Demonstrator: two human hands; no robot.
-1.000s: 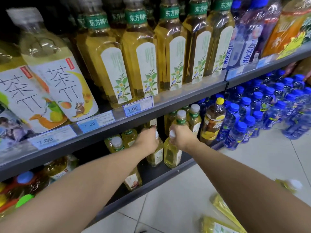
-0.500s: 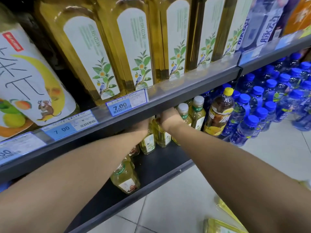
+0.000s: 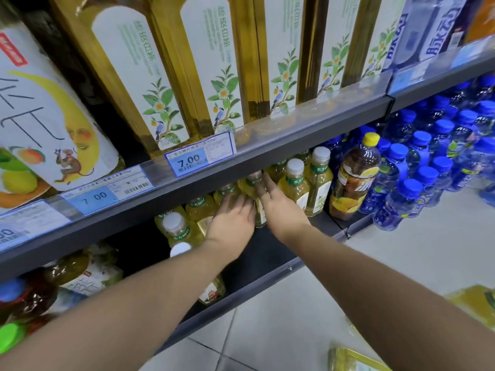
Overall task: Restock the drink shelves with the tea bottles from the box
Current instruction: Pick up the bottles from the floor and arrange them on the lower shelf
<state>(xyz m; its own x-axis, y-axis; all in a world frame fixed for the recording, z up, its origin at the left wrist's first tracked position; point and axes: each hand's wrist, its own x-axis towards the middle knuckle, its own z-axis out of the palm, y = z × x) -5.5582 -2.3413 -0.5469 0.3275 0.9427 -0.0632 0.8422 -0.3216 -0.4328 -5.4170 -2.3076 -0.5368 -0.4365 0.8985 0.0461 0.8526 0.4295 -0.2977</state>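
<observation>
Tea bottles [image 3: 294, 183], small ones with white caps and green neck bands, stand in a cluster on the dark lower shelf [image 3: 267, 253] in the middle of the frame, and both arms are reaching in from the bottom edge. Left hand [image 3: 230, 223], fingers straight and spread, holding nothing, sits right against the bottle bodies at centre. Right hand [image 3: 281, 207] is just beside it, also flat and open, fingertips up by a bottle neck. The blur makes it hard to tell if either hand is actually touching. Right of the cluster stands a brown bottle with a yellow cap [image 3: 356, 178], then a crowd of blue-capped bottles [image 3: 426, 162] running to the right edge. Above, the grey shelf rail [image 3: 294, 129] cuts across the frame with a 7.00 price tag [image 3: 199, 153], and big amber tea bottles [image 3: 150, 76] with leaf-and-bird labels fill the top. On the pale floor tiles [image 3: 401, 250] at lower right, blurred yellow packs [image 3: 476, 303] lie.
</observation>
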